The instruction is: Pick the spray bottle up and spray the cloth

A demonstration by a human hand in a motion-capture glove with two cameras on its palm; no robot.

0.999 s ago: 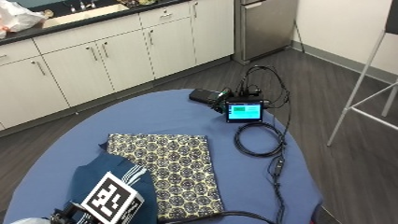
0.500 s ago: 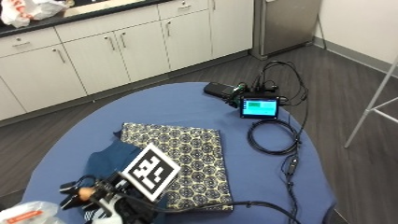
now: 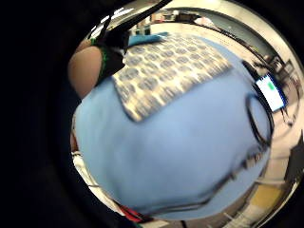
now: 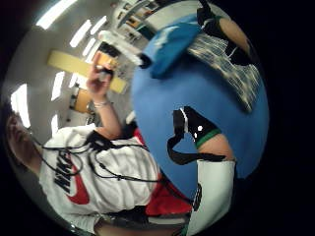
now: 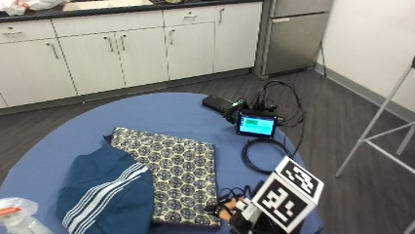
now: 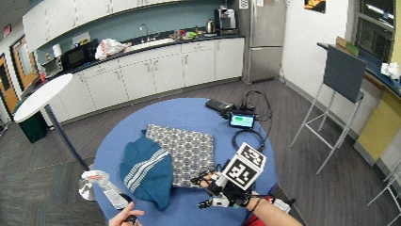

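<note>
Two cloths lie on the round blue table (image 5: 162, 112): a patterned cloth (image 5: 175, 165) spread flat near the middle, and a dark blue striped towel (image 5: 103, 192) overlapping its edge on the person's left.

**Hands.** The gloved right hand (image 5: 227, 213) hovers over the near edge of the table, just beside the near corner of the patterned cloth. Its fingers are spread and loosely extended, and it holds nothing. The bare left hand (image 6: 124, 218) is at the table's near-left rim, close to the base of the spray bottle. Whether it touches the bottle cannot be told.

**Task item.** The spray bottle (image 5: 16, 219) sits at the left edge of the table, beyond the striped towel.

**Governing relation.**
- The bottle lies to the left of the right hand, well apart from it, with both cloths between.
- The bare left hand is plainly the nearer of the two.
- In the wide outside view the bottle's long axis appears tilted, with the head away from the person and the base towards the bare hand. In the closer outside view it looks nearer to upright, so the exact lean is not settled.
- In this inspector's judgement, the right hand must cross over the cloths to reach it.

**Writing.**
- The person's white shirt (image 4: 74, 172) shows the lettering "NIKE" with a red swoosh.
- The small lit screen (image 5: 255, 125) on the far side of the table shows nothing legible.
- No label can be read on the bottle.
</note>
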